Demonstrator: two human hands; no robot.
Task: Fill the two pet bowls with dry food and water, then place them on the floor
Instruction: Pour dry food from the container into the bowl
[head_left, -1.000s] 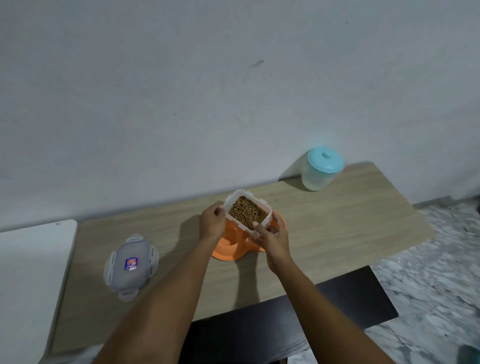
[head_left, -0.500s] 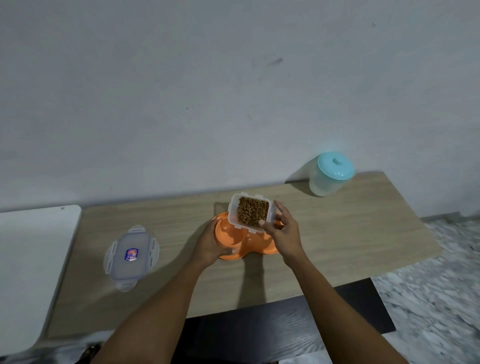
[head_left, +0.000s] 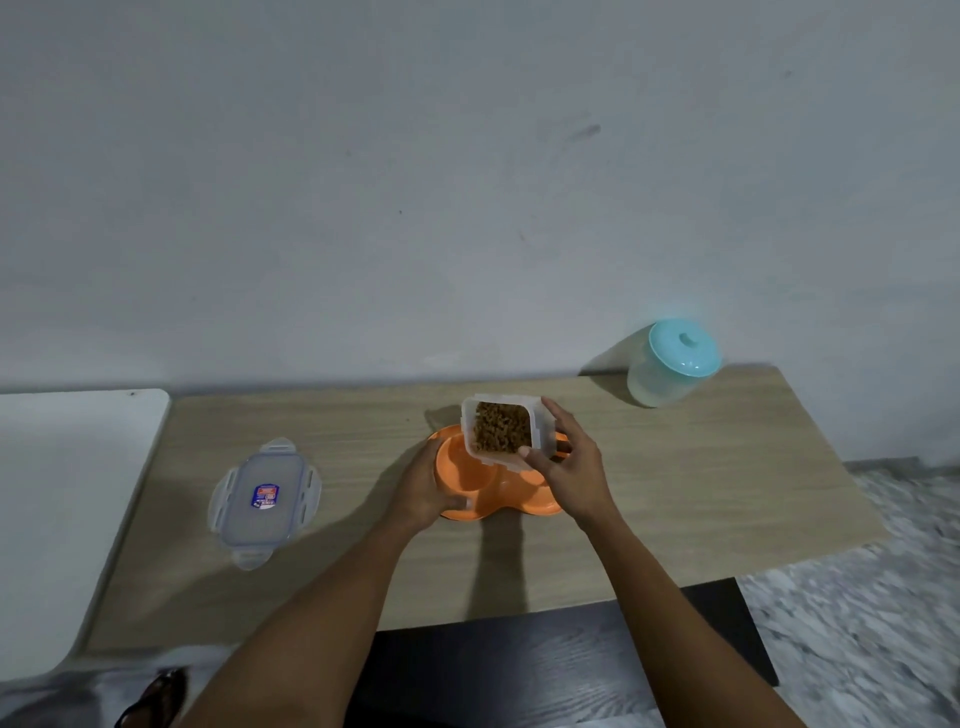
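Observation:
An orange double pet bowl (head_left: 467, 478) sits in the middle of the wooden table (head_left: 701, 493). My left hand (head_left: 423, 488) grips its left rim. My right hand (head_left: 569, 467) holds a clear square container of brown dry food (head_left: 501, 428) above the bowl's right half, its opening facing me. The left bowl looks empty; the right bowl is mostly hidden by the container and my hand. A translucent jug with a turquoise lid (head_left: 672, 364) stands at the table's back right.
The container's clear lid (head_left: 262, 501) lies flat on the table's left part. A white surface (head_left: 57, 519) adjoins the table on the left. A dark bench (head_left: 545, 670) sits in front, with marbled floor (head_left: 872, 597) to the right.
My left hand let go of the food container and moved down to grip the bowl's left rim. My right hand alone now holds the container, shifted right over the bowl.

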